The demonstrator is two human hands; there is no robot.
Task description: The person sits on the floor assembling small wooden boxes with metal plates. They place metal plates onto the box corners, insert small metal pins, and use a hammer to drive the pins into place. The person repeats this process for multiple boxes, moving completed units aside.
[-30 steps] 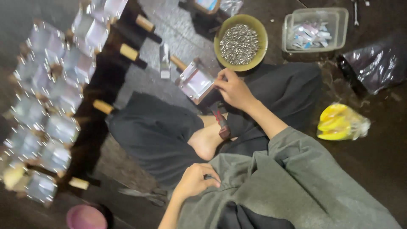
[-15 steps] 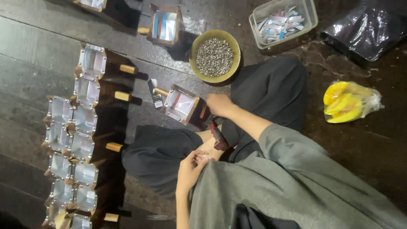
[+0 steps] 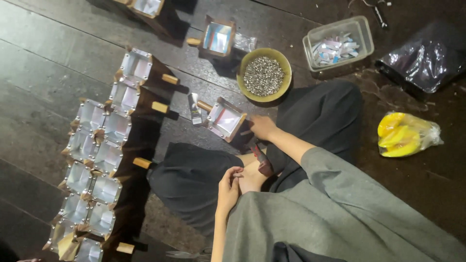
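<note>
The person sits cross-legged on a dark wooden floor [image 3: 53, 58], seen from above. The right hand [image 3: 262, 127] reaches forward and closes its fingers on the near corner of a small square wooden box [image 3: 225, 119] lined with shiny foil; the box lies tilted on the floor just ahead of the knees, its short wooden handle pointing away to the left. The left hand [image 3: 228, 187] rests on the lap against the bare foot, fingers curled together as if pinching something small, though what it holds is too small to make out. Just beyond the box stands a round yellow-green bowl [image 3: 264, 75] full of small silver beads. A second foil-lined box [image 3: 217, 38] sits farther out, beside the bowl. Toward the floor's far right a clear plastic tub [image 3: 338, 43] holds small packets, with a dark plastic bag [image 3: 424, 60] to its right and a yellow bundle in clear wrap [image 3: 405, 135] nearer the person. Along the left side, many finished foil boxes [image 3: 99, 150] lie in a double row.
</note>
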